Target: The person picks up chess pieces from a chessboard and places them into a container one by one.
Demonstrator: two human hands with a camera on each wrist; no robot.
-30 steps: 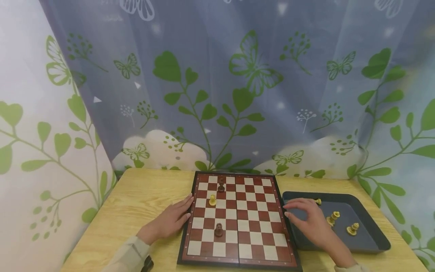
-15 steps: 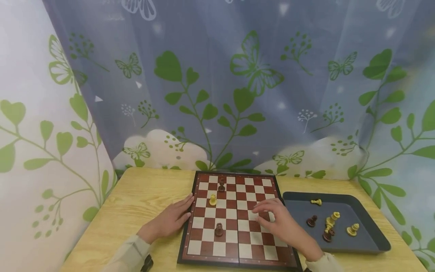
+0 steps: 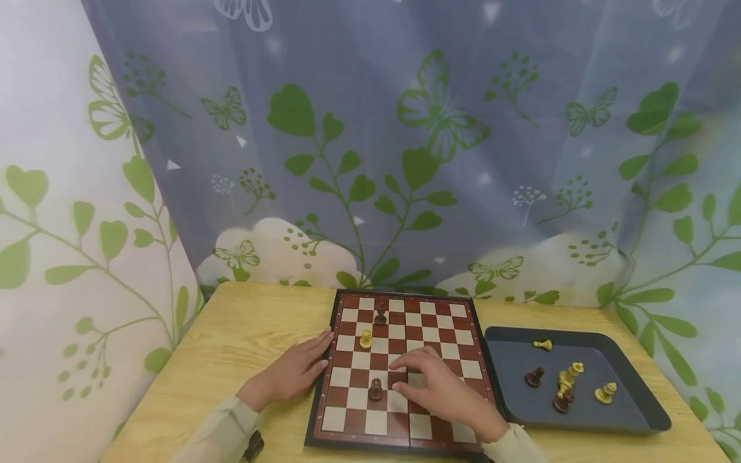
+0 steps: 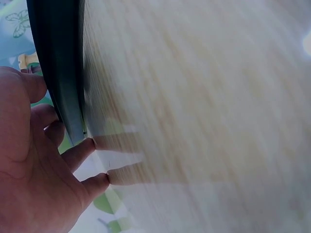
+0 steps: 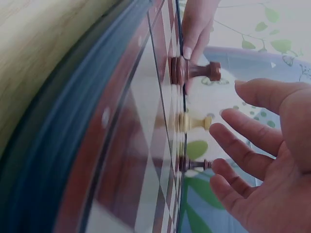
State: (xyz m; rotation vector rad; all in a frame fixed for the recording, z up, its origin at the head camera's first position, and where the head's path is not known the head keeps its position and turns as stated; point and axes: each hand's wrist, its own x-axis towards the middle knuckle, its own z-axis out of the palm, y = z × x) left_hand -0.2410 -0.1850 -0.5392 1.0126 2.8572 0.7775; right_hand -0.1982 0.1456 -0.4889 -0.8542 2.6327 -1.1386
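Behind the board (image 3: 437, 320) hangs a leaf-print curtain (image 3: 370, 38); under the board, wooden table (image 3: 260, 315). Tray (image 3: 512, 350) just right of the board, mixed gold and dark tray pieces (image 3: 567, 381) inside, some toppled. Left hand (image 3: 295, 370) at the board's left edge, fingers extended and touching it, nothing grasped. Right hand (image 3: 437, 389) above the board's near half, about half open, thumb and index apart, nothing held. Dark rook (image 3: 375, 388) upright on the board's near left part, near the right fingertips, not touched. Gold piece (image 3: 366, 339) and far dark piece (image 3: 380, 314) upright, farther up the board's left half. Step in hand looks like a reach toward the rook; pinch not yet made. Next move probably calls for closing thumb and fingers on it without tipping it, left hand steadying the board.
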